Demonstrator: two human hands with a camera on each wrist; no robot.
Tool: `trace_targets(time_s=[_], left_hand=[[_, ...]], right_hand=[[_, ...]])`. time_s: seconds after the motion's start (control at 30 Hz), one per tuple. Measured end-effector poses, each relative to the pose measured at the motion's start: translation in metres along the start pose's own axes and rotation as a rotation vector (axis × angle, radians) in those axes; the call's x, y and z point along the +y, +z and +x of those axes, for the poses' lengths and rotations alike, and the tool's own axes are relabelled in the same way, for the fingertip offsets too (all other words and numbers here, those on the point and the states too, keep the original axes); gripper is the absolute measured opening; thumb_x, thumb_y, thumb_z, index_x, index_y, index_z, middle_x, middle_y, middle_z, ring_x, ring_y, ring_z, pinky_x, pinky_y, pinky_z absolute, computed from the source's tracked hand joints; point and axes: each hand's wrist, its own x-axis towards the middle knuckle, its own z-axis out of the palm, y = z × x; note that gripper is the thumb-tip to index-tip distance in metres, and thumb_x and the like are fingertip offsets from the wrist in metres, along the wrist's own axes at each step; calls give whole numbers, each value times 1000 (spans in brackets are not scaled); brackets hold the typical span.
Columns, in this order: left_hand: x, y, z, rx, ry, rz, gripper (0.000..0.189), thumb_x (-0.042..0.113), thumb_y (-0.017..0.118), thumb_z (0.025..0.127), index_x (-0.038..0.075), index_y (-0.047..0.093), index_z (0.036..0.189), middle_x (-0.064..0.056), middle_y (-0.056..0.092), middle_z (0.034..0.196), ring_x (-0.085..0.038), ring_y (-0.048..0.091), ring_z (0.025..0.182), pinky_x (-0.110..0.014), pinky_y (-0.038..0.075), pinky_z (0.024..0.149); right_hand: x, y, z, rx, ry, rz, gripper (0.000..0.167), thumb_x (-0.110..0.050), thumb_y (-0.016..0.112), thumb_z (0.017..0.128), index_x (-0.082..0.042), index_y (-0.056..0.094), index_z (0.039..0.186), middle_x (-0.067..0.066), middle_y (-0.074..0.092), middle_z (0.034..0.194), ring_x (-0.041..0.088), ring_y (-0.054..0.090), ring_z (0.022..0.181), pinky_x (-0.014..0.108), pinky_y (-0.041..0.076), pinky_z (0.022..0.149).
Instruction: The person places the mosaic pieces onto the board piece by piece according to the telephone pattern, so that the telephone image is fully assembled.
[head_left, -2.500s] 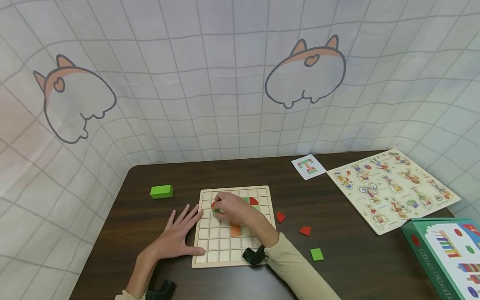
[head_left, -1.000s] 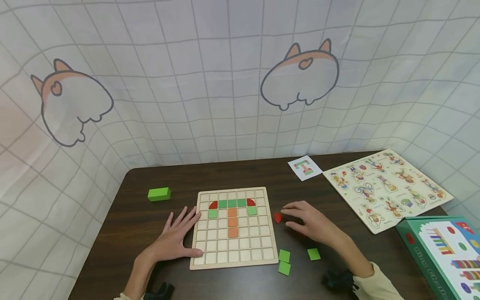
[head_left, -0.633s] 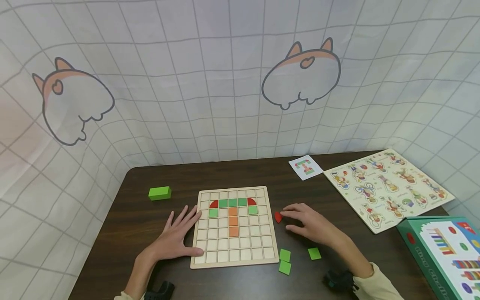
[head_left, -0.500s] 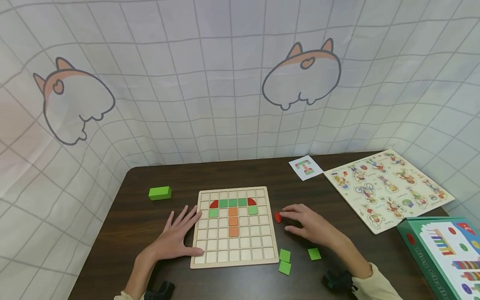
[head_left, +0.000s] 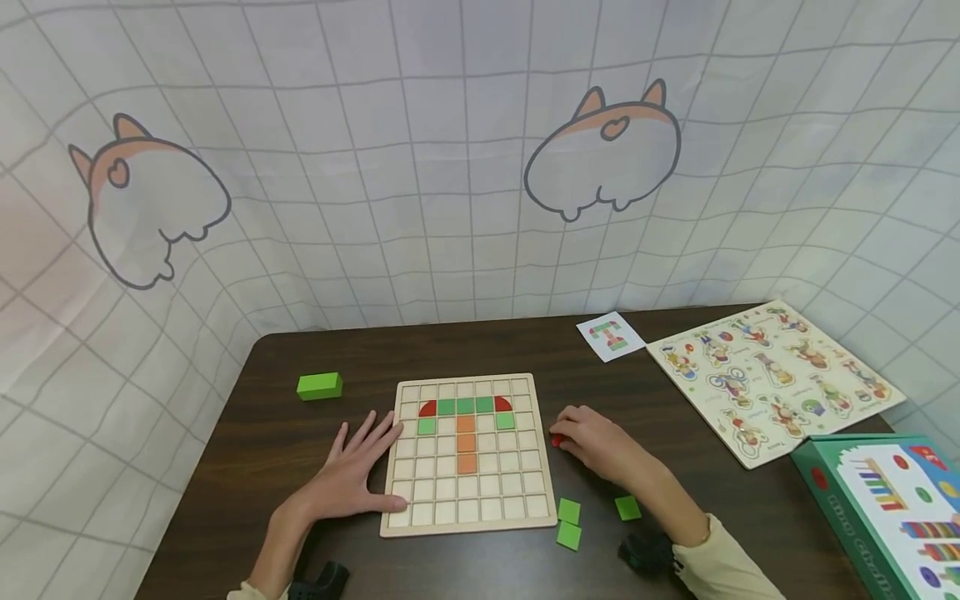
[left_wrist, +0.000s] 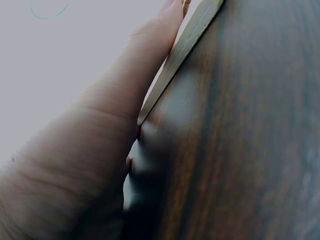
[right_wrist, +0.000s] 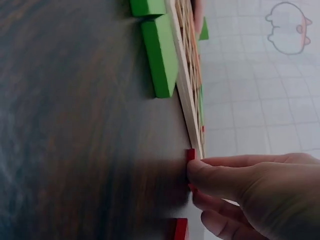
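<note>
A red piece (right_wrist: 191,155) sits just off the right edge of the gridded board (head_left: 512,485), pinched between the thumb and fingers of the right hand (head_left: 596,443); whether it is lifted clear of the table (head_left: 360,575), I cannot tell. A second red piece (right_wrist: 181,230) lies near that hand, showing only in the right wrist view. On the board, three green tiles (head_left: 466,406) run in a row with red corner pieces (head_left: 428,408) at both ends, a green tile below each corner, and three orange tiles (head_left: 467,444) make a stem under the middle. The left hand (head_left: 352,467) is spread flat, holding nothing closed in it, its fingertips at the board's left edge and its thumb on the near corner. Against the small printed card (head_left: 611,336), the top and stem look done; what seems left is the foot — red and green there, though the print is tiny. Three loose green tiles would fit that reading: two close together (head_left: 569,510) just beside the board's near right corner, another (head_left: 627,507) farther right. Farther out — a green block (head_left: 319,386) to the left, an illustrated puzzle board (head_left: 776,375) and a box (head_left: 870,508) to the right.
</note>
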Motion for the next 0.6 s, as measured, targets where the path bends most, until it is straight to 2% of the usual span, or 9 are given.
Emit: trace_targets(time_s=[0.17, 0.27, 0.37, 0.47, 0.6], left_hand=[[0, -1, 0, -10, -8, 6, 107, 61, 74, 73, 19, 21, 157, -9, 15, 164, -40, 7, 151, -69, -7, 112], [-1, -2, -1, -6, -6, 10, 108, 61, 74, 73, 19, 21, 157, -9, 15, 164, -41, 7, 151, -69, -7, 111], [-3, -3, -2, 8, -2, 17, 108, 61, 74, 72, 19, 22, 157, -10, 16, 164, -41, 8, 151, -70, -6, 111], [-3, -2, -1, 8, 0, 20, 108, 62, 74, 73, 20, 21, 157, -9, 15, 164, -41, 8, 151, -70, -6, 111], [-2, 1, 0, -5, -1, 11, 108, 61, 73, 73, 20, 19, 157, -8, 14, 165, -40, 6, 151, -69, -6, 111]], right_hand=[[2, -1, 0, 71, 36, -17, 9, -13, 75, 83, -12, 70, 91, -2, 56, 86, 9, 48, 75, 22, 47, 64], [-3, -4, 7, 155, -5, -18, 8, -13, 75, 83, -16, 69, 87, -5, 57, 85, 8, 49, 76, 22, 47, 65], [-17, -9, 23, 192, -92, 72, 8, -11, 73, 86, -14, 72, 93, -3, 61, 89, 9, 53, 79, 23, 49, 69], [-39, -8, 44, 130, -187, 188, 12, -9, 68, 89, -11, 73, 101, 1, 66, 95, 11, 57, 83, 23, 51, 73], [-71, 3, 70, -33, -239, 311, 14, -13, 64, 93, -10, 71, 105, 2, 69, 99, 10, 58, 85, 20, 51, 77]])
